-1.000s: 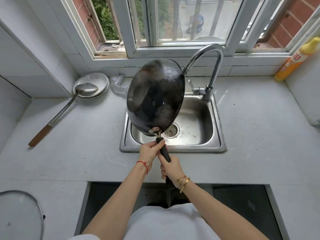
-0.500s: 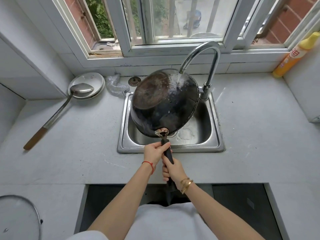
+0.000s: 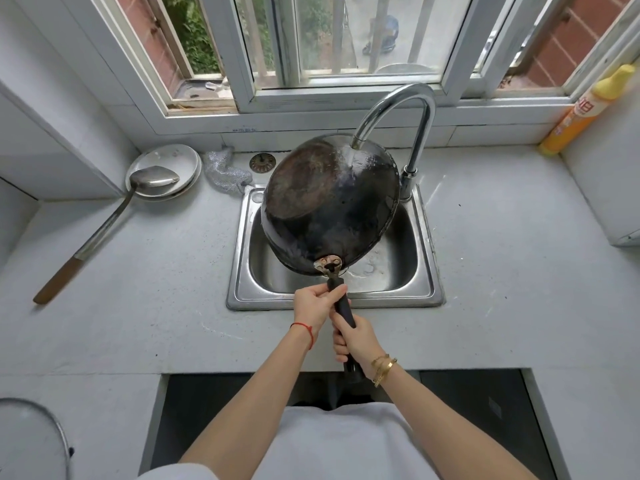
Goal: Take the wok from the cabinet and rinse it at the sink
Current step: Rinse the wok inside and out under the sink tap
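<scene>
The black wok point(image 3: 329, 206) is turned bottom-up and tilted over the steel sink point(image 3: 242, 292), its wet underside right beneath the spout of the curved tap point(image 3: 415, 133). Water glistens on the wok's upper right part. My left hand point(image 3: 317, 303) grips the black handle close to the wok's rivet plate. My right hand point(image 3: 356, 336) holds the same handle lower down, nearer my body. The inside of the wok is hidden.
A metal ladle point(image 3: 104, 223) with a wooden grip lies on a white plate point(image 3: 176, 159) at the back left. A scouring pad point(image 3: 225, 169) and sink strainer point(image 3: 261, 162) sit behind the sink. A yellow bottle point(image 3: 585, 112) stands far right; a glass lid point(image 3: 31, 441) lies lower left.
The wok has tipped from standing nearly upright to lying bottom-up and lower over the sink, moving under the spout; water now runs onto it. Both hands kept their hold on the handle.
</scene>
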`<control>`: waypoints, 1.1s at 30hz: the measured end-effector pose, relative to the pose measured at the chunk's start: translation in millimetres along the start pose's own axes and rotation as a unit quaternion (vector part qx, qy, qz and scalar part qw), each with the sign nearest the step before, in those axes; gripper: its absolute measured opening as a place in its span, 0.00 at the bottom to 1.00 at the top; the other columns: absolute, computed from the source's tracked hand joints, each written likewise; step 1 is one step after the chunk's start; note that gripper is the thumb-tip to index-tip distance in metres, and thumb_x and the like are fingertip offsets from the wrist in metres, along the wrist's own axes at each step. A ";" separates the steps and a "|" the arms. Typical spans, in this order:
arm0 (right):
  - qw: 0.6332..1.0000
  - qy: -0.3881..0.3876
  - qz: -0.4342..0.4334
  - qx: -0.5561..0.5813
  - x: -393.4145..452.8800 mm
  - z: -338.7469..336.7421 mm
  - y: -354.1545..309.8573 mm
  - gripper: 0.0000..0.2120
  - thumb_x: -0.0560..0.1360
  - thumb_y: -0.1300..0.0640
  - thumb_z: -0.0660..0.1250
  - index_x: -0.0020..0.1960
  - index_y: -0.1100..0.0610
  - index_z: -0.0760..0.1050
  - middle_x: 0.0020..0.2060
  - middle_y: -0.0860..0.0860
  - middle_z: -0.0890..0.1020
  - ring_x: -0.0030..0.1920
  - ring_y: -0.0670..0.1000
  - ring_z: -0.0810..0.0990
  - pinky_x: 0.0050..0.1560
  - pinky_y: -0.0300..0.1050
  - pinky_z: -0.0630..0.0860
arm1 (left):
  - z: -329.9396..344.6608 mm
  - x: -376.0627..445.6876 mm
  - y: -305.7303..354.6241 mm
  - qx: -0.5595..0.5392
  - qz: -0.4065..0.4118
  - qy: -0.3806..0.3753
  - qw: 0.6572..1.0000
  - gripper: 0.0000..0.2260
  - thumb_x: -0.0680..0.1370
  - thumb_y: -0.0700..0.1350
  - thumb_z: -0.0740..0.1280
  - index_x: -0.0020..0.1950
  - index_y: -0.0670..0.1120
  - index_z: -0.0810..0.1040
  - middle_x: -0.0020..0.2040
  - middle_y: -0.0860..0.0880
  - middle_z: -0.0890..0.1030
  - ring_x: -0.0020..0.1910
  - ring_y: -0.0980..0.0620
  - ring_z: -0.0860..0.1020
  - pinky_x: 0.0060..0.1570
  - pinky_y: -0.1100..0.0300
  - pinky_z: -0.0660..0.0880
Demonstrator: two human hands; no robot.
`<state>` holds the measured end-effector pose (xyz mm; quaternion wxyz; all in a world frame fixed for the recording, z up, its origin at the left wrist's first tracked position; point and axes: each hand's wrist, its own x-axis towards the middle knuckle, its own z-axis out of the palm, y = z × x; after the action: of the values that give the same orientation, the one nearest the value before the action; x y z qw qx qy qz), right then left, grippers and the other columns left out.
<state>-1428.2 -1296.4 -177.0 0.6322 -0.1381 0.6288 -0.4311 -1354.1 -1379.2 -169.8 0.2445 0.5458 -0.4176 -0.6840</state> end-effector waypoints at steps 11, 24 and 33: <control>1.000 -0.002 -0.012 0.008 -4.1 -12.3 1.2 0.11 0.80 0.54 0.65 0.43 0.59 0.67 0.25 0.50 0.67 0.23 0.48 0.66 0.24 0.40 0.68 | 11.8 2.1 -2.8 0.048 -0.005 -0.011 0.999 0.13 0.70 0.50 0.77 0.52 0.46 0.85 0.47 0.47 0.87 0.52 0.45 0.85 0.59 0.47 0.79; 1.000 -0.005 -0.012 0.017 -7.5 -6.9 4.0 0.10 0.80 0.55 0.65 0.46 0.59 0.68 0.25 0.51 0.67 0.23 0.49 0.66 0.24 0.40 0.68 | 6.9 -4.8 -1.5 0.051 0.010 -0.020 0.998 0.13 0.74 0.47 0.74 0.54 0.41 0.84 0.45 0.46 0.87 0.47 0.50 0.86 0.50 0.60 0.79; 1.000 -0.017 -0.007 0.025 -16.6 -9.8 6.2 0.09 0.80 0.56 0.65 0.46 0.59 0.67 0.25 0.51 0.66 0.23 0.48 0.64 0.23 0.40 0.67 | 4.1 -9.2 -8.5 0.067 0.021 -0.015 0.997 0.12 0.73 0.48 0.75 0.53 0.45 0.85 0.47 0.47 0.87 0.52 0.49 0.84 0.60 0.50 0.78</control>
<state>-1432.2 -1277.1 -172.0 0.6427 -0.1343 0.6062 -0.4489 -1354.4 -1366.2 -171.7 0.2151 0.5415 -0.4781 -0.6572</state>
